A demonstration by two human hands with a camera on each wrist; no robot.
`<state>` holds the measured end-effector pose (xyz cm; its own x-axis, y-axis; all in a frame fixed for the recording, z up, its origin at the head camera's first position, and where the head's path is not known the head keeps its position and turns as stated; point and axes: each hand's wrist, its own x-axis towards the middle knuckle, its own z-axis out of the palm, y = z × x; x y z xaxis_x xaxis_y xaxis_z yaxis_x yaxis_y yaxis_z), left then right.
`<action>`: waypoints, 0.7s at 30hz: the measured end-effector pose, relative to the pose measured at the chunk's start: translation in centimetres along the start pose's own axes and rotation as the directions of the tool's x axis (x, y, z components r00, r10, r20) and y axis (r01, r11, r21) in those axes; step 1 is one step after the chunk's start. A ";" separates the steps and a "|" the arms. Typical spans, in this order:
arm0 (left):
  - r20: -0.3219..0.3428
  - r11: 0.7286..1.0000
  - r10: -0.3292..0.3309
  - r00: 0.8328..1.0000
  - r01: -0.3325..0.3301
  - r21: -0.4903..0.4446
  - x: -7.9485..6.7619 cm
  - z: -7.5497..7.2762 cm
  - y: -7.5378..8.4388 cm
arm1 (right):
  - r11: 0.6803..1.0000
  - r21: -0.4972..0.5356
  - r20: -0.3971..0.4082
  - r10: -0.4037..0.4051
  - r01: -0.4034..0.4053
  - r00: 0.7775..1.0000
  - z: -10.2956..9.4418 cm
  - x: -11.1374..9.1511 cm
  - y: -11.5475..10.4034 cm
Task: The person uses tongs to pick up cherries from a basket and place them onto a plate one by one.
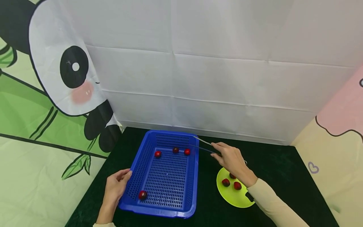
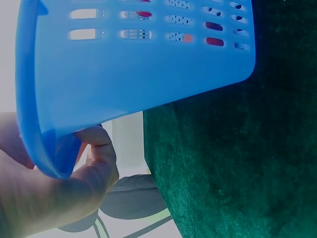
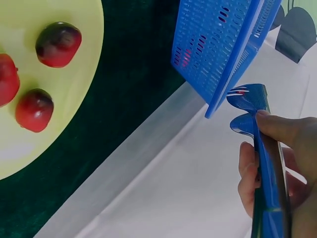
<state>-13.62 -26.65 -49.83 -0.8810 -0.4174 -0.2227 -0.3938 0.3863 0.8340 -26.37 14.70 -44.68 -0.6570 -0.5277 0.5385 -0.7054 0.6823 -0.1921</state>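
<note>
Left fingers (image 1: 120, 173) curl round rim of blue basket (image 1: 167, 173); right fingers (image 1: 222, 148) hold metal tongs (image 3: 270, 178), tips parted near far-right fruit (image 1: 187, 152). Four fruits in basket, three on lime plate (image 1: 241, 201). Seemingly pick-up step; next likely needs lowering, squeezing tips.

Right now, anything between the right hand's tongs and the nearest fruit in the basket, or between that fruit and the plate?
Nothing visible stands between the tongs in the right hand and the nearest fruit; they reach over the right side of the blue basket. Toward the green plate, its right wall stands in the way.
</note>
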 end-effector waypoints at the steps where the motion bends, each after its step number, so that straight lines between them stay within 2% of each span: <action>1: 0.000 1.000 0.001 1.000 -0.001 0.000 0.0 0.0 0.0 | 1.000 -0.006 0.002 -0.004 0.004 1.000 0.1 0.1 0.0; 21: -0.012 1.000 0.029 1.000 -0.029 -0.003 0.5 0.3 -0.7 | 0.994 -0.078 0.092 -0.068 0.075 0.993 2.4 2.9 -1.7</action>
<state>-13.91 -26.90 -50.63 -0.8887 -0.4162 -0.1924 -0.3676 0.3959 0.8415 -27.72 10.77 -44.74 -0.6294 -0.6169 0.4725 -0.7299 0.6780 -0.0870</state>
